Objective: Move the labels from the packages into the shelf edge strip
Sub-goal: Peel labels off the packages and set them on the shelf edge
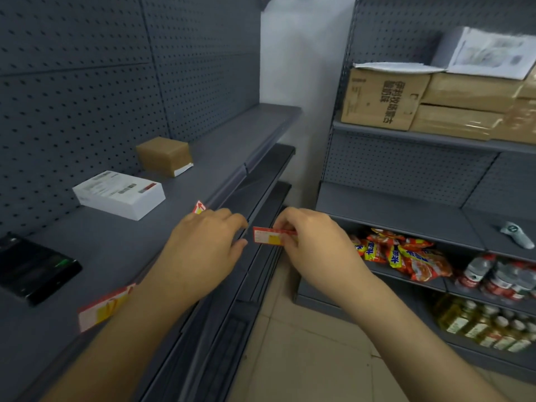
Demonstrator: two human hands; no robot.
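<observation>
Red-and-yellow label [268,236], pinched flat

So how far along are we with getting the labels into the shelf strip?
Early, by the look of it. No label is visibly seated in the shelf edge strip. In hand: the right hand pinches one red-and-yellow label at the strip, with the left hand beside it. Left: a label lying on the shelf near the left forearm, and another showing behind the left hand.
</observation>
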